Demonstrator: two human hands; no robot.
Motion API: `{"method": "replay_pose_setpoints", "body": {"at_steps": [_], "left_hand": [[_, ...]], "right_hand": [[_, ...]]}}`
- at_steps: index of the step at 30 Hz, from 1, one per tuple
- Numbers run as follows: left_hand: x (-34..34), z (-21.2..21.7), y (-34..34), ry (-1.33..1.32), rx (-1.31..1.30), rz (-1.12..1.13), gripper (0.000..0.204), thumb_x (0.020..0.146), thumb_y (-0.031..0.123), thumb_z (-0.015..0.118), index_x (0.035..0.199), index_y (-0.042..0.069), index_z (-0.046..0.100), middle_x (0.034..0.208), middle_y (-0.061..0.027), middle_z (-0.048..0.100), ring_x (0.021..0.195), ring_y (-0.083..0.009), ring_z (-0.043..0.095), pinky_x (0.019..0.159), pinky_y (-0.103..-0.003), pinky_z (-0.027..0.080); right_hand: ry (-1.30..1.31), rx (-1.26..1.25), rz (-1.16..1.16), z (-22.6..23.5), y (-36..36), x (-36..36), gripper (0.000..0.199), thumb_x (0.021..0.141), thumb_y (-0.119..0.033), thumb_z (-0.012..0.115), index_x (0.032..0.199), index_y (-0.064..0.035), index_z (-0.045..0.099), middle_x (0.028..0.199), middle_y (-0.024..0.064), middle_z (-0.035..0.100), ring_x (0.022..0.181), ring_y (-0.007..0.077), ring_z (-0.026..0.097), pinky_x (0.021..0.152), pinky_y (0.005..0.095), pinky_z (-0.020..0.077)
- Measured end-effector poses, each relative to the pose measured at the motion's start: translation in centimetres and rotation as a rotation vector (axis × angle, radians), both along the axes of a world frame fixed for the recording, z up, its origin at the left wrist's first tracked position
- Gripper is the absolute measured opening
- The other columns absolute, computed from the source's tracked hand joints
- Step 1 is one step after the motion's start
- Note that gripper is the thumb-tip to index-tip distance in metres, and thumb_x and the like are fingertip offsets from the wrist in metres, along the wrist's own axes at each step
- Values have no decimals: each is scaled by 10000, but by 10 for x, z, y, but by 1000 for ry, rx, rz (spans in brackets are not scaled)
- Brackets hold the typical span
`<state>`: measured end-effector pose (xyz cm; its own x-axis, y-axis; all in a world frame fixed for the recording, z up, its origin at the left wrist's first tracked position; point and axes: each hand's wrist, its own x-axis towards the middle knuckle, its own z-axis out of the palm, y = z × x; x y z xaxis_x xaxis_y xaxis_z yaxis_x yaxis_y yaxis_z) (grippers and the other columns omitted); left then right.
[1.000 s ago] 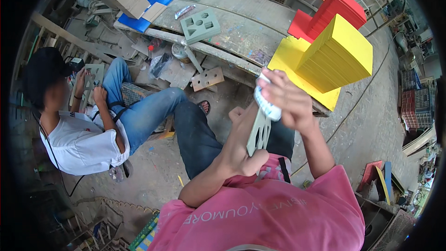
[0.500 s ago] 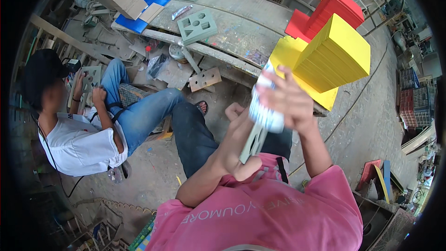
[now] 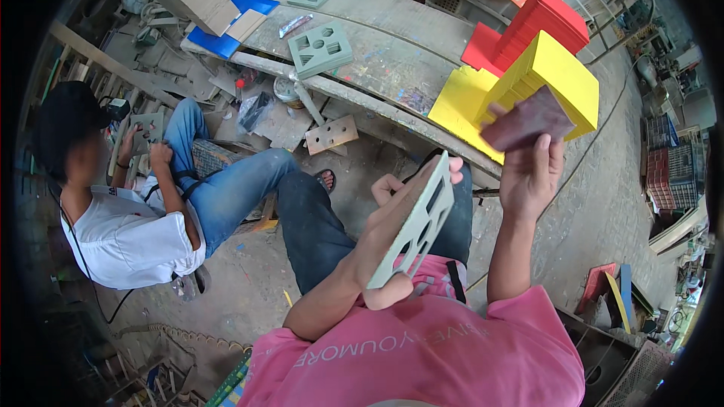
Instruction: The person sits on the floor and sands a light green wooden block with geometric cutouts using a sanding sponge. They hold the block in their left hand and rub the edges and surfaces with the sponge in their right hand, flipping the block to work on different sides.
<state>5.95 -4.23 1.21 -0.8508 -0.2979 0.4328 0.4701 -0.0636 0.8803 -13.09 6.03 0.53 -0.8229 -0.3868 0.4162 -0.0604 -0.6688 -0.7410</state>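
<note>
My left hand (image 3: 375, 243) grips a grey-green board (image 3: 415, 227) with shaped cut-outs, tilted steeply in front of my chest. Its thumb lies along the near end, and fingertips show at the far end. To the right, my right hand (image 3: 530, 181) holds up a folded dark brown sheet of sandpaper (image 3: 532, 120), pinched between thumb and fingers and apart from the board. Behind the sandpaper stands a tall stack of yellow panels (image 3: 562, 75) on a yellow sheet (image 3: 458, 105) at the bench's edge. Part of that stack is hidden by the sandpaper.
On the bench (image 3: 385, 53) are a red stack (image 3: 547, 19), grey-green cut-out boards (image 3: 320, 47), a blue panel (image 3: 213, 39) and a wooden block (image 3: 204, 1). A seated co-worker (image 3: 136, 234) at the left holds a similar board. A holed plank (image 3: 332, 134) lies below the bench.
My right hand has moved right and up, away from the board, taking the sandpaper with it. The sandpaper's pale printed side showed before; its brown side shows now. The board stays in my left hand.
</note>
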Motion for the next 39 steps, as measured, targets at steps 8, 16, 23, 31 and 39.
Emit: {"method": "replay_pose_setpoints", "body": {"at_steps": [8, 16, 23, 31, 39], "left_hand": [[6, -6, 9, -132, 586, -402, 1008, 697, 458, 683, 1479, -17, 260, 1478, -199, 327, 1342, -319, 382, 1084, -432, 326], [13, -2, 17, -172, 636, -321, 992, 664, 451, 597, 1456, -68, 300, 1438, -162, 414, 1210, -240, 494, 993, -385, 350], [5, 0, -10, -6, -148, -130, 1063, 562, 419, 566, 1436, -127, 304, 1459, -253, 401, 1237, -289, 494, 909, -341, 252], [5, 22, -20, -193, -583, 166, 1086, 574, 461, 601, 1450, -105, 300, 1442, -245, 437, 1310, -318, 462, 1005, -343, 224], [9, 13, -27, -230, -671, 209, 1258, 470, 571, 608, 1480, -88, 249, 1493, -289, 309, 1364, -399, 343, 1010, -397, 198]], "right_hand": [[-201, 10, 424, 34, 23, 36, 705, 953, -424, 568, 1474, -73, 247, 830, 128, 529, 674, 186, 506, 569, 296, 447], [503, 371, -43, 39, 26, 45, 273, 727, 0, 776, 975, 48, 672, 680, 53, 556, 603, 131, 477, 537, 266, 368], [920, 562, 48, 55, 19, 45, 446, 725, 8, 619, 1166, 67, 653, 579, 53, 487, 491, 175, 455, 502, 285, 362], [1022, 203, 591, 49, 17, 61, 486, 825, -268, 623, 1217, 18, 648, 598, 21, 443, 499, 181, 458, 474, 336, 361], [1118, 203, 563, 57, 9, 48, 342, 972, -251, 512, 1067, -4, 728, 545, -4, 431, 455, 146, 427, 438, 310, 307]]}}
